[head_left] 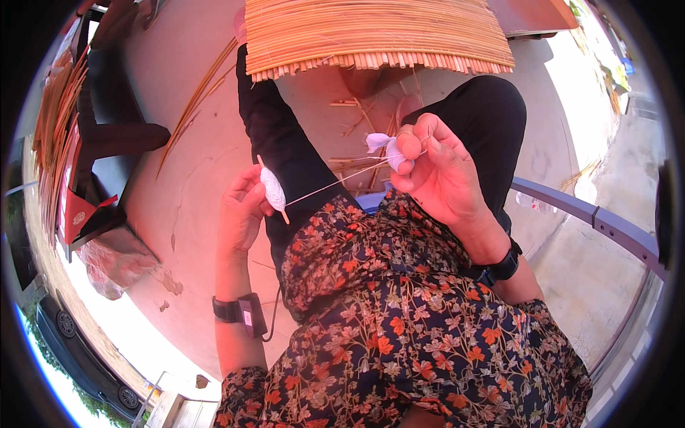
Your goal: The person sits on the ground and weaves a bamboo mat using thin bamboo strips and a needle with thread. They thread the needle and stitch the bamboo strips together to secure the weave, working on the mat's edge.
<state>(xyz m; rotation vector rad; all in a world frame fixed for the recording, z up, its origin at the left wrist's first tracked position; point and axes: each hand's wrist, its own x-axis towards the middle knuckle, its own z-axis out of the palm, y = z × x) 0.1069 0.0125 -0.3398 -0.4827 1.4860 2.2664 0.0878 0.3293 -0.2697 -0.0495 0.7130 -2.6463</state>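
Note:
My left hand (245, 202) pinches a thin stick wound with white thread, a small spool (272, 189), held over my left thigh. From the spool a taut strand of thread (325, 187) runs up to my right hand (444, 171). The right fingers are closed on the thread and on a small pale cloth scrap (377, 143), which sticks out beside the fingertips. Beyond both hands lies a mat of straw-coloured stalks (378, 32), its cut ends facing me.
Bundled stalks (61, 135) lean at the left by a dark wooden stand (125, 139). Long loose stalks (200, 103) and short bits (357, 118) lie on the floor. A curved metal rail (592, 214) runs along my right. A dark car (85, 349) stands at the lower left.

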